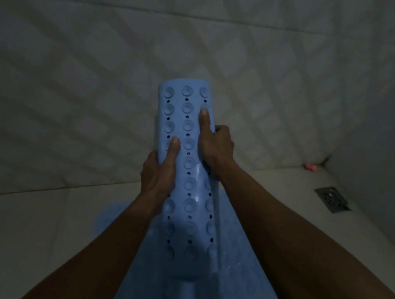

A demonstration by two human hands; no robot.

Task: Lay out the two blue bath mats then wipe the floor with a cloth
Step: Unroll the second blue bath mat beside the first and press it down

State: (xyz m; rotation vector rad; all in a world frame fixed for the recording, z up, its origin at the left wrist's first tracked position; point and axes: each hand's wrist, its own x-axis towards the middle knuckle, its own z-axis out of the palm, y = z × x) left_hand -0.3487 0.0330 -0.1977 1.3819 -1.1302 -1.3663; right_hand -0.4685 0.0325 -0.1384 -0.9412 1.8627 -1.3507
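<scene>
The rolled blue bath mat [184, 162] is pointing up and away, long axis nearly vertical, above the second mat [169, 293] lying on the floor [11, 237], while the left hand [159, 172] and right hand [214, 146] are gripping its sides, thumbs pressing its suction cups.

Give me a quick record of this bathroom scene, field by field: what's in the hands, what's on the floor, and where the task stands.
held item: rolled blue bath mat, suction cups facing the camera
left hand: grips the roll's left side
right hand: grips the roll's right side
on floor: second blue mat lying flat beneath the arms
floor drain: at right, near the wall
small pink object: in the far right corner, too small to identify
cloth: not in view
task stage: one mat down, one not yet laid out
lighting: dim
</scene>
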